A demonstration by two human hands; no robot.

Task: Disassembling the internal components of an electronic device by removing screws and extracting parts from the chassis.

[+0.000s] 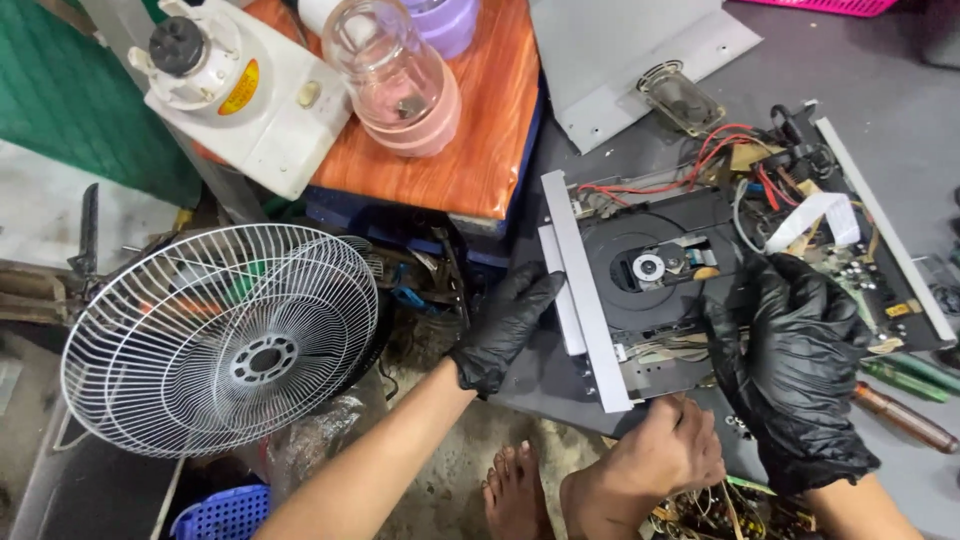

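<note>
A white wire fan guard lies at the left, with a wood-grain board far behind it carrying a white blender base and a clear pink jar. At the right, the opened disc player rests on the grey floor. The black-gloved left hand presses flat and unclenched against its grey front edge; the gloved right hand grips the disc mechanism's right side. Near, a bare hand of another person touches the chassis.

I see my left hand in a black glove, fingers stretched forward and flat, forearm bare. My right hand, also gloved, curls loosely with fingers bent inward.
</note>
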